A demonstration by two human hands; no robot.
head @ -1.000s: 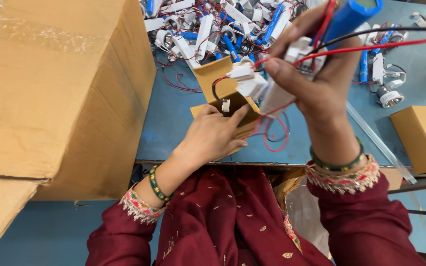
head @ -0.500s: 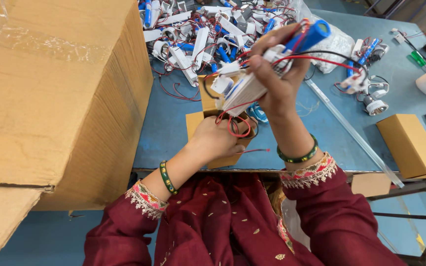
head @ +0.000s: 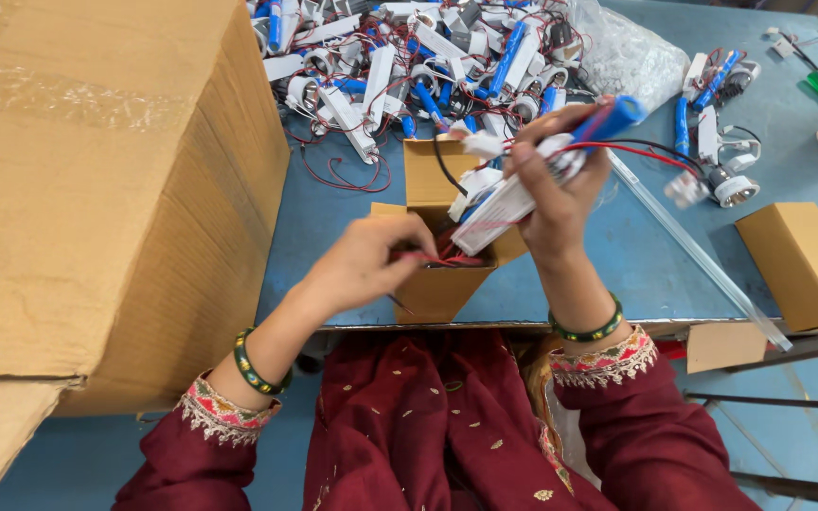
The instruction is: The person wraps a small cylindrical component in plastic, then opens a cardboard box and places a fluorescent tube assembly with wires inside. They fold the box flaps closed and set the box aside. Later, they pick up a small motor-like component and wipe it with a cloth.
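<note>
Head view: right hand [head: 560, 194], fingers clamped on a white module with blue cell [head: 523, 189], lowers it toward the small open carton [head: 433, 274] at the worktop [head: 333, 237] edge, where left fingers [head: 400, 248], pinched on red wires [head: 437, 257], should tuck them in first.

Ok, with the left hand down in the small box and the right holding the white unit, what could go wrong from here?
1. The red wires bunch under the left hand at the mouth of the small open box; they might get pinched or kinked.
2. The box stands at the table edge and could tip off.
3. The right hand grips the white unit and blue cylinder together; one could slip.
</note>
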